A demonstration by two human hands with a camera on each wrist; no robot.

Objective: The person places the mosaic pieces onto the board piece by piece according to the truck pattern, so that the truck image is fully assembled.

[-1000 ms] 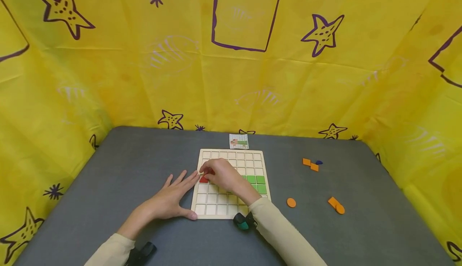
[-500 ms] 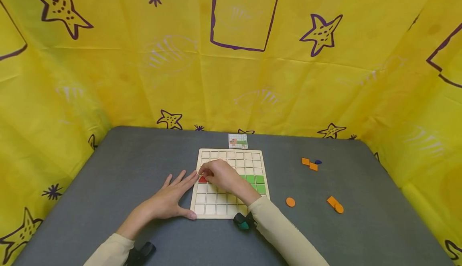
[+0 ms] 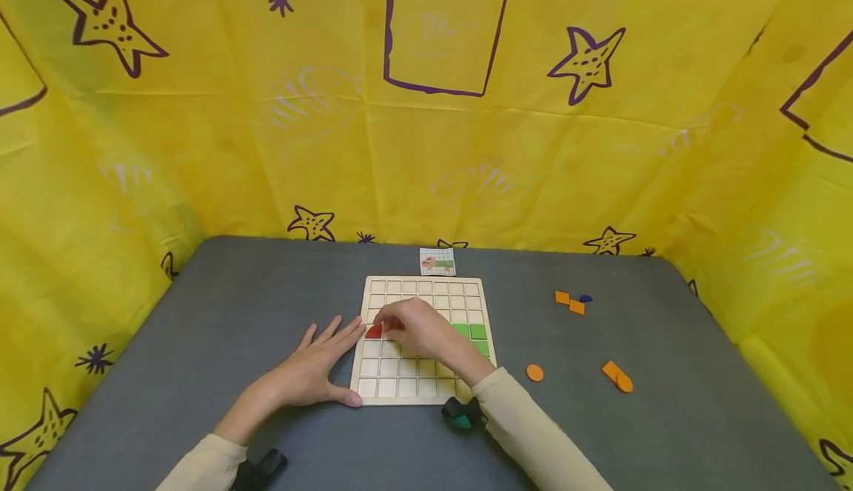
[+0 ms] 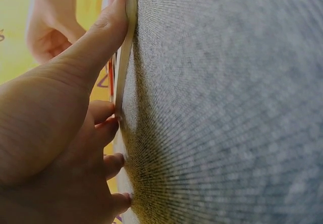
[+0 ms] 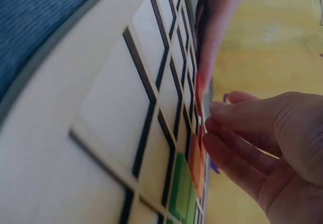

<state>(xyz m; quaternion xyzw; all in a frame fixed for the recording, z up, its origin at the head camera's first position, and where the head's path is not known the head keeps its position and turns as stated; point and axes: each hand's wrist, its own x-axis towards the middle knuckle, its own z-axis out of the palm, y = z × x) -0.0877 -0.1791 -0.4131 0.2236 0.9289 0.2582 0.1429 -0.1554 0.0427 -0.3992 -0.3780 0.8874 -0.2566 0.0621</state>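
My left hand (image 3: 309, 363) lies spread at the left side of the wooden grid board (image 3: 389, 367), thumb at its near left corner and fingertips along its left edge. In the left wrist view the thumb (image 4: 103, 30) rests against the board's rim. My right hand (image 3: 426, 332) is over the board, fingers bent downward beside a red piece (image 3: 374, 332) in the leftmost column. Its fingertips (image 5: 216, 114) sit close over the red and orange pieces (image 5: 196, 161) in the right wrist view, nothing visible between them. Green squares (image 3: 477, 331) fill cells at the right, partly behind the forearm.
A small picture card (image 3: 437, 261) lies behind the board. To the right are orange squares (image 3: 563, 298) with a dark blue piece (image 3: 586, 298), an orange disc (image 3: 534, 372), and an orange rectangle (image 3: 610, 369) touching another disc (image 3: 624, 383). Yellow patterned cloth surrounds the grey table (image 3: 266, 276).
My right hand has shifted slightly right and toward me, exposing more of the red piece. My left hand stays in place. The head view has moved a little.
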